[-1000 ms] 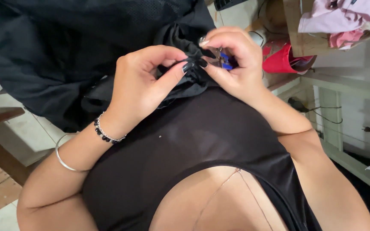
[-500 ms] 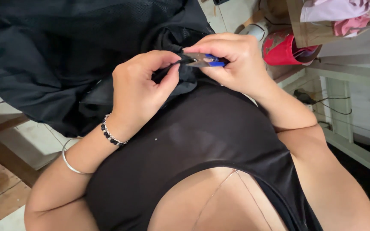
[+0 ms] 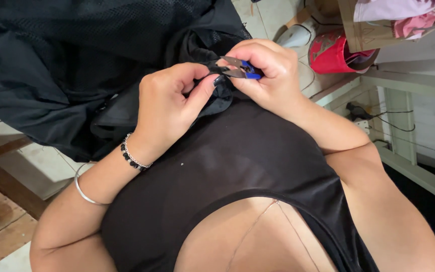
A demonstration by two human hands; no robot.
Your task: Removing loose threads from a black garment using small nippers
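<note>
My left hand (image 3: pixel 169 108) pinches a fold of black fabric (image 3: pixel 76 65) between thumb and fingers, close in front of my chest. My right hand (image 3: pixel 270 75) grips small thread snips with a blue handle (image 3: pixel 240 68), their metal blades pointing left at the pinched fold. The two hands nearly touch. The rest of the black fabric, partly mesh, spreads away over my lap to the upper left. A beaded bracelet and a thin metal bangle sit on my left wrist.
A red container (image 3: pixel 336 53) stands at the upper right beside a cardboard box with pink cloth (image 3: pixel 404 22). White shelf rails (image 3: pixel 409 85) and cables run along the right. Wooden boards (image 3: pixel 6 186) and pale floor tiles lie at the lower left.
The snips have come out from under my right fingers and now show their blades at the pinched fold. Both hands have stayed close together over the fabric.
</note>
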